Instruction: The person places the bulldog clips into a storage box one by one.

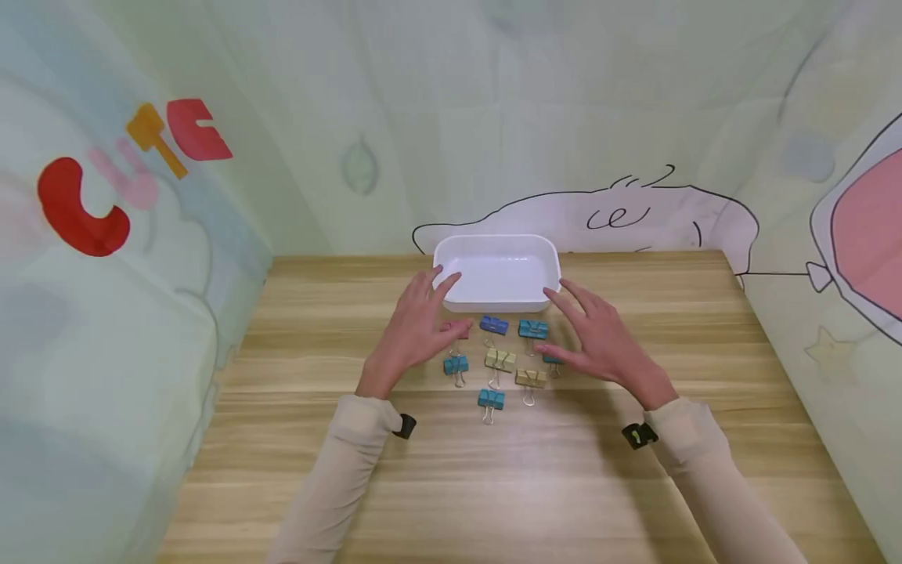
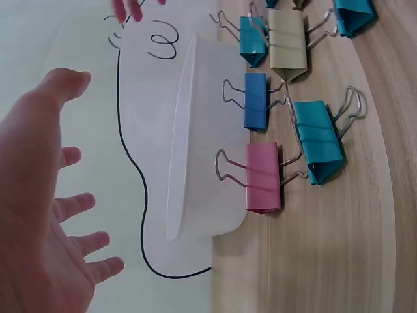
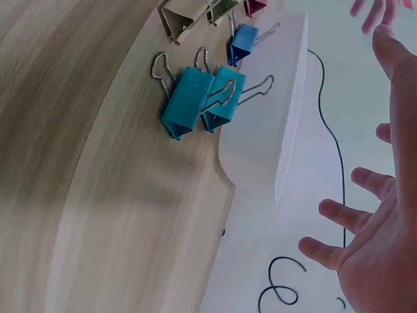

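My left hand (image 1: 421,323) hovers at the left end of a white tray (image 1: 496,306), fingers spread and holding nothing. Opposite it, at the tray's right end, my right hand (image 1: 599,337) is spread the same way, its palm bare in the right wrist view. Several binder clips lie on the table in front of the tray. Among them are a blue clip (image 1: 494,325), a pink clip (image 2: 263,177) partly hidden by my left thumb in the head view, teal clips such as one (image 1: 491,399) nearest me, and two pale yellow clips, one (image 1: 531,377) to the right.
The wood-grain table (image 1: 493,501) ends at a patterned curtain (image 1: 493,157) just behind the tray. More of this fabric hangs along the left and right sides. Dark wrist straps (image 1: 639,435) sit at both cuffs.
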`<action>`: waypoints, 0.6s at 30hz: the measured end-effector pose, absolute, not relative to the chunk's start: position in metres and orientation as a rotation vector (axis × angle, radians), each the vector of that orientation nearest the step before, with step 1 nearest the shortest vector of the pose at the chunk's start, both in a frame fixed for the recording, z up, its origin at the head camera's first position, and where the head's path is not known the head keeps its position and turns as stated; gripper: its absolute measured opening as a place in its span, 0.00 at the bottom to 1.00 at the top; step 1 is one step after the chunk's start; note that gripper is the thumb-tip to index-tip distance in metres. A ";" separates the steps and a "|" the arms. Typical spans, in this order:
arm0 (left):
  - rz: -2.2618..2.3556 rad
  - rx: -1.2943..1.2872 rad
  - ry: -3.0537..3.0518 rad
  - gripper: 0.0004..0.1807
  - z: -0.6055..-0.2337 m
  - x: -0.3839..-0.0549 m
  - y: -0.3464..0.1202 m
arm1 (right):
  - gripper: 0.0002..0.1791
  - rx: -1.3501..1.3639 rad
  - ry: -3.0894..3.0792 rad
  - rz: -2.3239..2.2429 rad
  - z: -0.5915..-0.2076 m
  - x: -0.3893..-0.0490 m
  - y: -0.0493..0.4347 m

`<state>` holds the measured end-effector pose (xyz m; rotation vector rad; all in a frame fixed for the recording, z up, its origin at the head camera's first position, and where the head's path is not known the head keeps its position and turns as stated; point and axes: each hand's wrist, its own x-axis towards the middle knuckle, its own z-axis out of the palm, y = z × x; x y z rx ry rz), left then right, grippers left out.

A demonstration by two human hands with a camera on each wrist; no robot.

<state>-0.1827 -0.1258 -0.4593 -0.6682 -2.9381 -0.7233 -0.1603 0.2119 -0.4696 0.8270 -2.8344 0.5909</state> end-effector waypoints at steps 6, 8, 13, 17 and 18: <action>-1.140 -0.473 -2.890 0.42 -0.468 -0.188 -0.129 | 0.49 0.723 -2.884 0.726 -0.476 -0.159 0.220; -1.271 -0.395 -2.847 0.40 -0.473 -0.191 -0.130 | 0.48 0.691 -2.901 0.787 -0.482 -0.159 0.222; -1.639 -0.140 -2.646 0.36 -0.488 -0.200 -0.132 | 0.45 0.638 -2.904 0.955 -0.500 -0.157 0.226; -1.839 0.034 -2.492 0.32 -0.498 -0.206 -0.133 | 0.40 0.672 -2.865 1.069 -0.517 -0.153 0.233; -1.863 0.062 -2.476 0.32 -0.500 -0.207 -0.133 | 0.38 0.695 -2.845 1.091 -0.521 -0.151 0.235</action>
